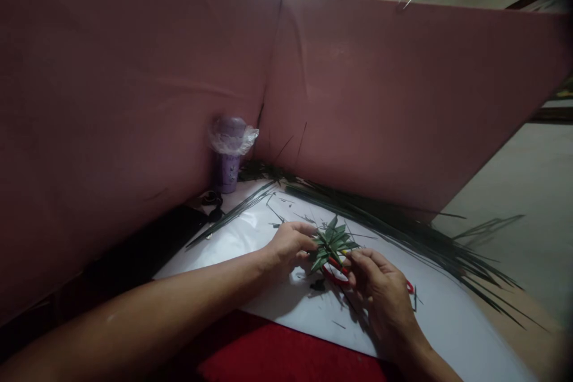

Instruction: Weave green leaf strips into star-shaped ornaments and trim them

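A green star-shaped piece of folded leaf strips is held above the white sheet. My left hand pinches its left side between thumb and fingers. At its lower right, my right hand has its fingers closed together; what they grip, if anything, is too small to make out. Scissors with red handles lie on the sheet beneath the leaf piece, partly hidden by it and by my right hand.
Long green leaf strips lie along the sheet's back and right edges. A purple cup with clear plastic stands at the back left. Pink panels rise behind. Small leaf scraps dot the sheet. A red surface is in front.
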### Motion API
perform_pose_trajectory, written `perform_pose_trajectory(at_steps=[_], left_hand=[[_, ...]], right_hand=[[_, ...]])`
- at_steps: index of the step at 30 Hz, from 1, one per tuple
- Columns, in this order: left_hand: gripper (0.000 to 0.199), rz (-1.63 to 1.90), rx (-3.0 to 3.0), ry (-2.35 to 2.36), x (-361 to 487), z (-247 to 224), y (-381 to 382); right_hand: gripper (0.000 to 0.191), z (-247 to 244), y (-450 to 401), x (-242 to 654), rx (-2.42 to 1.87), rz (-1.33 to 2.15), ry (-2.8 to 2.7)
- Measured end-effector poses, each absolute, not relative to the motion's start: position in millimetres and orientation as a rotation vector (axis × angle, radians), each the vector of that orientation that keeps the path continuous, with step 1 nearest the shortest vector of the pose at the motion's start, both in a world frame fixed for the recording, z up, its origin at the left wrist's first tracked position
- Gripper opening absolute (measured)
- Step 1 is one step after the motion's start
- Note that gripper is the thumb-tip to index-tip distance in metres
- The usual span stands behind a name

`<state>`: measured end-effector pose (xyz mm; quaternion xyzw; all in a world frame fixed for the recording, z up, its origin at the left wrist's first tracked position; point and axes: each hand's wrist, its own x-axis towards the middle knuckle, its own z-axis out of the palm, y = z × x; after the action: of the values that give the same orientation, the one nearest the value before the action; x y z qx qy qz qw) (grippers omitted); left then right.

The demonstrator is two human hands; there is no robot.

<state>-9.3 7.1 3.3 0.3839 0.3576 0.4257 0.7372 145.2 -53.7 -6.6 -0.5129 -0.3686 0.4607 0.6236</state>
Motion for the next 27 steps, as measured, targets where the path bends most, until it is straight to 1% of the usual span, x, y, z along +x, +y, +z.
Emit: perform_pose_trajectory(at_steps=[7, 13, 19, 24, 27], left_hand=[[0.031, 0.947, 0.862, 0.81, -7.6, 3.2, 5.9], [0.027, 0.981, 0.874, 0.79, -5.6, -0.2, 6.6], [0.025, 0.97, 0.907, 0.725, -3.2, 0.9, 4.6], [0.027, 0.966, 0.915, 0.678, -1.6, -3.2, 7.1], [0.031, 0.997, 0.89, 0.661, -1.8, -5.6, 8.1]], right_hand=[[0.023, -8.8, -54.2, 147.3, -1.166, 1.041, -0.906], [0.021, -8.7, -54.2, 146.9, -1.137, 1.07, -0.885], [0.024, -8.1, -53.9, 146.1, -1.143, 1.062, -0.888], [0.025, -7.7, -53.2, 146.4, -1.149, 1.047, -0.906], [0.025, -8.0, -53.3, 147.2, -1.153, 1.051, -0.913]])
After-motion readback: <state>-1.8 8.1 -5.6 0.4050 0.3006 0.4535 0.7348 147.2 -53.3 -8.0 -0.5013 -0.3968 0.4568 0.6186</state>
